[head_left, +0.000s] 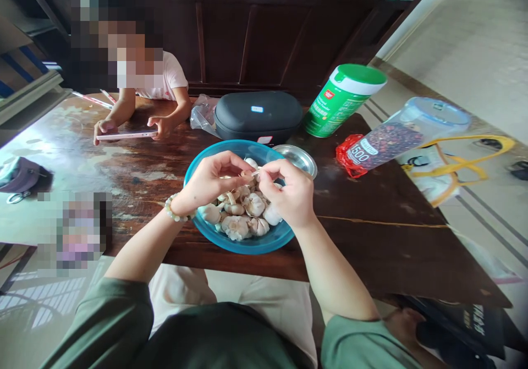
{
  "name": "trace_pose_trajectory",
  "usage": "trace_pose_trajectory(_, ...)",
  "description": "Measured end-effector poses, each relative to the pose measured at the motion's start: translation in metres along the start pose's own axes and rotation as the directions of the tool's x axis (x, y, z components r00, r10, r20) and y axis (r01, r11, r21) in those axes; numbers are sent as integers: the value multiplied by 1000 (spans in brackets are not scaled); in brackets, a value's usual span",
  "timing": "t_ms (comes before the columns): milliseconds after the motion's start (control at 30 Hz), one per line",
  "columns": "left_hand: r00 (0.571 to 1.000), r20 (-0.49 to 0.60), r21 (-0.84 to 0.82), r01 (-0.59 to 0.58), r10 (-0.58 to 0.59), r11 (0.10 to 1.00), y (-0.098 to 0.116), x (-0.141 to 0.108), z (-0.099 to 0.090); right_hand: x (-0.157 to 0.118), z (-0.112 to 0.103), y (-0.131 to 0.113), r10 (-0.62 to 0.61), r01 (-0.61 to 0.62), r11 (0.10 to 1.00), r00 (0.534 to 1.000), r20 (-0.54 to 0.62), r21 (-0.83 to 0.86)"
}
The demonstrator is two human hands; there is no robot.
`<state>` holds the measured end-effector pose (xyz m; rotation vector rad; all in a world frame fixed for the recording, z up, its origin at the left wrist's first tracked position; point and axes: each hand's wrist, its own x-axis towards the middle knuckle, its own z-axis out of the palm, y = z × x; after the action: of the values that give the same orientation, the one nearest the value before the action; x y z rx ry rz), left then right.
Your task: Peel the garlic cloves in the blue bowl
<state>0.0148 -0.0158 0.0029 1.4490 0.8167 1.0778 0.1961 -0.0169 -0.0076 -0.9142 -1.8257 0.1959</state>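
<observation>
A blue plastic bowl (243, 248) full of whole garlic bulbs (253, 205) stands at the table's front edge. Over it, my left hand (216, 179), with a beaded bracelet (178, 208) at the wrist, pinches a small piece of garlic (247, 176) between thumb and fingers. From the other side my right hand (287, 190) is closed at the same piece, thumb and index finger pressed on its pale edge. The fingers partly cover the piece. Partly hidden behind my right hand is a clear round bowl (306, 161); what it contains is hard to see.
A black case (258, 115) lies behind the bowl, with a plastic bag (204, 113) beside it. To the right stand a green canister (342, 102) and a clear jar (396, 135) of dark contents. Across the table a person (173, 77) holds a phone (126, 136). A small pouch (20, 175) sits left.
</observation>
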Motion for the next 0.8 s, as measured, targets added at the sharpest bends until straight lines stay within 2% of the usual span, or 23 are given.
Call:
trace_pose_trajectory(200,1000,-12,-154,22,-24,988,0,2,-2,0,-1,1,26,-26,1000,999,-22,8)
trace_pose_trajectory(533,999,-33,-173,-28,22,985,-2,6,-6,0,0,0,65,-63,995,998,-22,74)
trace_pose_trajectory(633,999,-24,-182,-27,23,983,-3,6,-6,-1,-1,1,126,-127,977,992,15,169)
trace_pose_trajectory(800,998,9,-150,60,-59,987,-4,6,-6,-1,-3,3,218,-227,938,974,63,260)
